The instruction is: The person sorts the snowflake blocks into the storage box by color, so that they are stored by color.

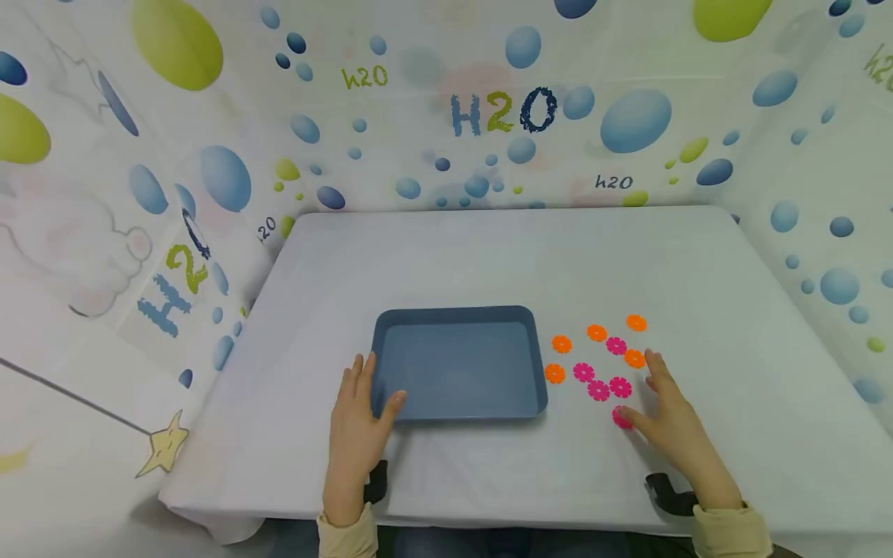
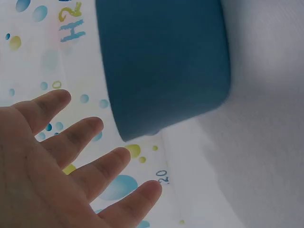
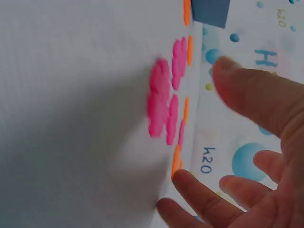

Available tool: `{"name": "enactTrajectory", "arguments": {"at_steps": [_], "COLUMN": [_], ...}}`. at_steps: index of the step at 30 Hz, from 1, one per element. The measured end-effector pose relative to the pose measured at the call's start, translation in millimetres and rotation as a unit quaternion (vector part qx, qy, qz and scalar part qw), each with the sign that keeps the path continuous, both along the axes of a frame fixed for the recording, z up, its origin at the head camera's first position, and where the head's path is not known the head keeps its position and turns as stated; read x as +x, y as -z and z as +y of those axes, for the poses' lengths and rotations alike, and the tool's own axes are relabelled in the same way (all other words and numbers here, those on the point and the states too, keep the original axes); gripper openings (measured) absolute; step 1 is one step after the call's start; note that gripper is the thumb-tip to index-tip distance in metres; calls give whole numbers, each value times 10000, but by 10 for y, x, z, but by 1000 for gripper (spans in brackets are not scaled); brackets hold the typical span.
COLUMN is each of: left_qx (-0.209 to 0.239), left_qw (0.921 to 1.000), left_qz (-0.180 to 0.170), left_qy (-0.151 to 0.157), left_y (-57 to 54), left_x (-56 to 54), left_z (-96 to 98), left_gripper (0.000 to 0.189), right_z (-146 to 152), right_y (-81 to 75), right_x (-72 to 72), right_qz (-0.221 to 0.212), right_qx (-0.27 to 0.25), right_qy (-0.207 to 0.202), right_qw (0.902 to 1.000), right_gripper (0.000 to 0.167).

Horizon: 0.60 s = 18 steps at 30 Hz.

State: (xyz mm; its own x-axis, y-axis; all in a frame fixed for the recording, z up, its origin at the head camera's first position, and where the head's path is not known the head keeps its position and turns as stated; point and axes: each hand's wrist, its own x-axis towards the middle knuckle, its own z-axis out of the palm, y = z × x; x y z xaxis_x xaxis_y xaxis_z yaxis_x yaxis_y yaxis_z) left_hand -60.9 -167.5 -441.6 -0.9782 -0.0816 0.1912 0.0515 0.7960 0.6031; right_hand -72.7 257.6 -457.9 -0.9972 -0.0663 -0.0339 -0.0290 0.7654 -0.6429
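Note:
A blue-grey rectangular tray (image 1: 456,364) lies on the table in the head view. My left hand (image 1: 357,426) is at its left front corner, fingers spread and holding nothing; in the left wrist view the fingers (image 2: 111,171) reach out beside the tray (image 2: 166,61). To the tray's right lie several flat, scalloped, flower-like pieces, some orange (image 1: 561,344) and some pink (image 1: 584,372). My right hand (image 1: 673,426) spreads at their right side. Its thumb overlaps the nearest pink piece (image 1: 620,419) in the head view, while the right wrist view shows the thumb (image 3: 251,92) apart from the pink pieces (image 3: 158,99).
A white cloth covers the table (image 1: 488,256). Behind it and along both sides hangs a white curtain (image 1: 418,116) with blue and green spots and H2O lettering. Dark straps (image 1: 671,496) sit at both wrists, close to the table's front edge.

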Motion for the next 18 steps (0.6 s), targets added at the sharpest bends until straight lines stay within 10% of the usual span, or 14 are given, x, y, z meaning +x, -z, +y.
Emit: {"name": "enactTrajectory", "arguments": {"at_steps": [10, 18], "left_qx": [-772, -683], "left_qw": [9960, 9976], "left_qz": [-149, 101], "left_qy": [-427, -19], "left_y": [46, 118], "left_x": [-33, -63], "left_z": [25, 62], "left_gripper": [79, 82], "right_z": [-175, -249], "right_y": [76, 20], "right_x": [74, 71], "right_qz": [207, 12], "right_qx": [356, 592], "right_qy": [60, -29], "right_qw": [9991, 9982], "right_gripper": [86, 70]}}
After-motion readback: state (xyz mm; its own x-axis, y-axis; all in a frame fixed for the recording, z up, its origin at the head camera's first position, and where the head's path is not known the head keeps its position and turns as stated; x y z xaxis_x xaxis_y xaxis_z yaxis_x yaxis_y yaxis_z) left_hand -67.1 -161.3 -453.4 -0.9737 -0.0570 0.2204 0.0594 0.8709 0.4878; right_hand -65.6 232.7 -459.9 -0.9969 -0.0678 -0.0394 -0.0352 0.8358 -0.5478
